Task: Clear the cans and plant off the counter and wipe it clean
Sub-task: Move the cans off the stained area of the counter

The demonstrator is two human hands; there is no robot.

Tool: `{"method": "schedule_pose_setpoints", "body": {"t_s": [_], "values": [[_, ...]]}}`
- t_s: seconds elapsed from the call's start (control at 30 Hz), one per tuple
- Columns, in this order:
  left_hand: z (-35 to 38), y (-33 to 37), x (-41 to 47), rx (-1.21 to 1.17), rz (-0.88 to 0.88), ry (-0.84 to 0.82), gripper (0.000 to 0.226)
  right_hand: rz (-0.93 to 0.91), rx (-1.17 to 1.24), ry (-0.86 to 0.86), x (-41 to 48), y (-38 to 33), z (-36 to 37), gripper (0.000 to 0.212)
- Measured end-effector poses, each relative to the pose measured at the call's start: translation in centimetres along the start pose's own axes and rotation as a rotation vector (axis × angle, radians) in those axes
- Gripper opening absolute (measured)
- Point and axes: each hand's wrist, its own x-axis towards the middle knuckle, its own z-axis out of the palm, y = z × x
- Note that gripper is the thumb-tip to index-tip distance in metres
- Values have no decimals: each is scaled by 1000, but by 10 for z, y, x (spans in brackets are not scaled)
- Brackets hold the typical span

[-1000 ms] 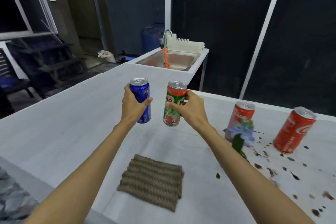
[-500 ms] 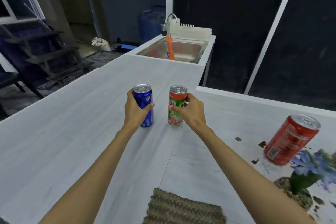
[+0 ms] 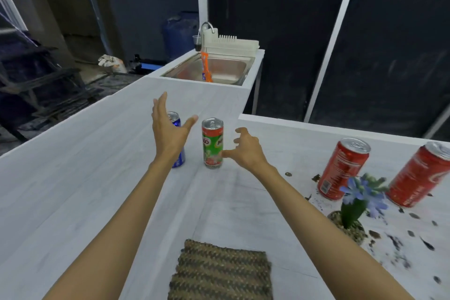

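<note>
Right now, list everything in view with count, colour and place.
counter: 1, white, L-shaped
blue can: 1, blue, upright, mid-counter
green can: 1, green and red, upright beside it
red cans: 2, red, right side
plant: 1, blue flowers, potted, before red cans
woven cloth: 1, brown, near edge
dirt specks: many, dark, right side
sink: 1, steel, far end
left hand: 1, open, over blue can
right hand: 1, empty, beside green can
</note>
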Motion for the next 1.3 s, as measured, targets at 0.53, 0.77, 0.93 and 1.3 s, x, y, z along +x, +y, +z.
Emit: {"method": "schedule_pose_setpoints", "body": {"t_s": [0.53, 0.77, 0.93, 1.3], "values": [[180, 168, -132, -153, 231, -503, 33, -60, -75, 408, -97, 93, -280, 51], [198, 159, -145, 66, 105, -643, 63, 69, 119, 458, -104, 180, -291, 100], [200, 142, -147, 74, -117, -788, 82, 133, 227, 350, -98, 213, -273, 102], [211, 120, -159, 103, 28, -649, 60, 148, 173, 487, -93, 224, -267, 62]]}}
